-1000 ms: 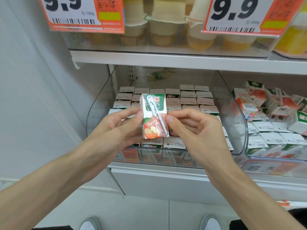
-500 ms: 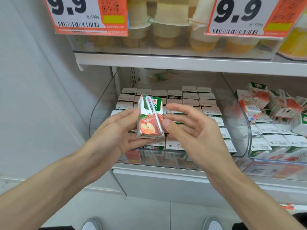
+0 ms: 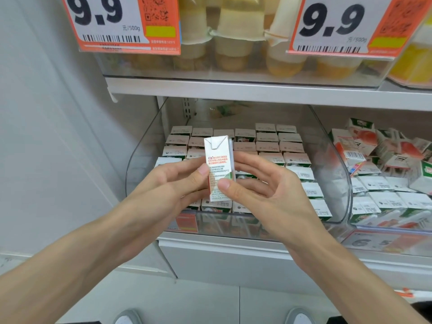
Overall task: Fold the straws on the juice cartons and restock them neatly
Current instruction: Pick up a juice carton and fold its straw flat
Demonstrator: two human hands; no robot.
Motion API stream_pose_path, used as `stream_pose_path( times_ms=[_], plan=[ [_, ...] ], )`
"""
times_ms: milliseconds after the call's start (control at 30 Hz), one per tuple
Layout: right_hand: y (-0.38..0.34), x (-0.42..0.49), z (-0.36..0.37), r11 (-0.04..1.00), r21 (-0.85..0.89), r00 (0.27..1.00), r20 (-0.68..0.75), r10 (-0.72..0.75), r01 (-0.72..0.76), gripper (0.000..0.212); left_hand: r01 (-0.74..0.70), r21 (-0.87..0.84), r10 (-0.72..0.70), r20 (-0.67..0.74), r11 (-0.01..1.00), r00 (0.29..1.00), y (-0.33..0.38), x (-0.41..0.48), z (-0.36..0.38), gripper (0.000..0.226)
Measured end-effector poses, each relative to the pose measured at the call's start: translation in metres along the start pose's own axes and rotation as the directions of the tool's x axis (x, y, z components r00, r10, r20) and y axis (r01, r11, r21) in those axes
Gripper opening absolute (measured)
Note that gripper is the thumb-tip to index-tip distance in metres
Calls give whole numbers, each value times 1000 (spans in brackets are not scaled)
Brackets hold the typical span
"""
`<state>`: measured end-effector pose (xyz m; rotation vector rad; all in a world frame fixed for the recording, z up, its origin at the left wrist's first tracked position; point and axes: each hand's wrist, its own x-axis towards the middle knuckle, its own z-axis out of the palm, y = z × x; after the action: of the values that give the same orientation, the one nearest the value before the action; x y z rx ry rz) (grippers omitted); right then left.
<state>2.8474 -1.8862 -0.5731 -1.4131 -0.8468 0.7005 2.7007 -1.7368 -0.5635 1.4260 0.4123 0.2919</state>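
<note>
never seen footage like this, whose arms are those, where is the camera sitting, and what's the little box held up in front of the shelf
There is no machine here. These are a person's two bare arms, filmed by one wide-angle camera worn on the head and looking forward and down, which is why shoe tips show at the bottom. The left hand and right hand hold a small juice carton upright between thumbs and fingers, with its printed side panel towards the camera. Behind it, a clear bin on a shop shelf holds neat rows of cartons. To the right lie jumbled cartons. Above, price tags hang in front of sealed cups.
</note>
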Motion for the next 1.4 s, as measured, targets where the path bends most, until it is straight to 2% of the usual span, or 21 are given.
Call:
stream_pose_path(
  times_ms=[100, 300, 467, 533, 633, 700, 867, 1000, 1067, 1200, 1300, 1400],
  plan=[
    [0, 0, 0, 1000, -7, 1000, -3, -8, 8, 51, -13, 18, 12, 22, 1000, 1000, -1, 1, 2, 39],
    [1, -1, 4, 995, -66, 992, -89, -84, 79, 65, -4, -82, 5, 7, 997, 1000, -2, 0, 8, 37],
    [-1, -1, 3, 994, -54, 993, -71, -95, 91, 59, 14, -105, -18, -41, 994, 999, 0, 0, 6, 38],
    [-2, -2, 3, 996, -48, 995, -67, -76, 73, 53, 10, -87, -16, -66, 996, 998, 2, 0, 5, 37],
    [-4, -2, 3, 1000, -22, 999, -42, -12, 11, 29, 5, -29, -8, -104, 1000, 995, 4, -2, 5, 39],
    [-4, -2, 3, 1000, -11, 1000, -18, 8, -8, 24, 7, 10, -6, -115, 1000, 993, 5, -3, 6, 43],
    [-2, -3, 5, 999, 33, 1000, 18, -6, 5, 27, -10, -2, 9, -197, 1000, 980, 6, -5, 8, 47],
    [-3, -4, 5, 1000, 25, 1000, 17, -17, 17, 27, 0, -58, -9, -163, 998, 987, 8, -5, 7, 40],
    [-5, -4, 6, 1000, -6, 1000, -3, -25, 25, 30, -11, -50, 2, -175, 999, 984, 8, -5, 6, 34],
    [-7, -3, 6, 1000, -11, 997, -76, -30, 29, 35, -16, -53, 2, -240, 998, 971, 5, -3, 3, 37],
    [-8, -2, 5, 1000, -18, 995, -101, 0, -1, 46, -23, -42, 13, -237, 999, 971, 5, -3, 1, 37],
    [-7, -1, 2, 1000, -11, 991, -131, 21, -22, 33, -33, -30, 26, -234, 999, 972, 4, -3, -1, 27]
  ],
)
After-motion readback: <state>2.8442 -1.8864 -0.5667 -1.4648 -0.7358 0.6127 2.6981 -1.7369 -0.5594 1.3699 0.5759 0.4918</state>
